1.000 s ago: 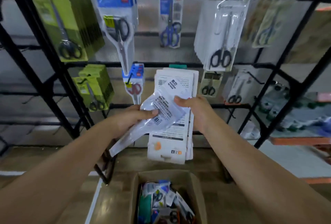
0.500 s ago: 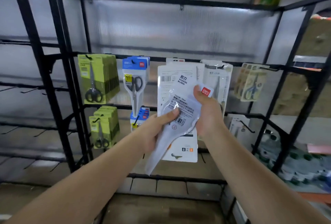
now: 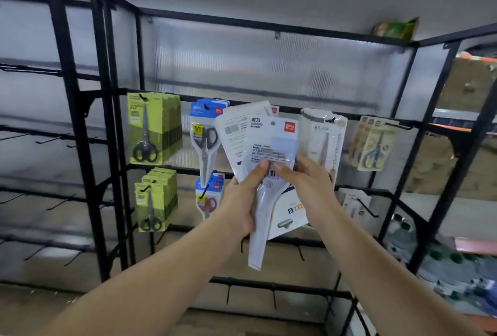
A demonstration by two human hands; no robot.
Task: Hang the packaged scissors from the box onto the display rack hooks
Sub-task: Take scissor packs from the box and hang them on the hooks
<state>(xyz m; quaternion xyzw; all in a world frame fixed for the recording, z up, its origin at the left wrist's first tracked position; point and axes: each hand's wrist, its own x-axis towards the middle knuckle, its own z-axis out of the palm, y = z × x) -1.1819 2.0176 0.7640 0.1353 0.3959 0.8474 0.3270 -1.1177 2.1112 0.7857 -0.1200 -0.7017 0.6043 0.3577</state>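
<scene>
Green scissor packs [image 3: 153, 128] hang far left on the black display rack [image 3: 80, 126], blue ones [image 3: 205, 136] beside them. Since a moment ago the white packaged scissors [image 3: 269, 163] have risen and turned upright before the rack; the left hand [image 3: 242, 201] and right hand [image 3: 309, 185] both pinch them over a fanned stack of packs [image 3: 242, 131]. Frosted panels [image 3: 255, 67] back the rack.

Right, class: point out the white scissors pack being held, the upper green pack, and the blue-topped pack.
white scissors pack [image 3: 271, 145], head view, printed back panel.
upper green pack [image 3: 145, 128], head view, front card.
blue-topped pack [image 3: 205, 112], head view, blue header.
</scene>
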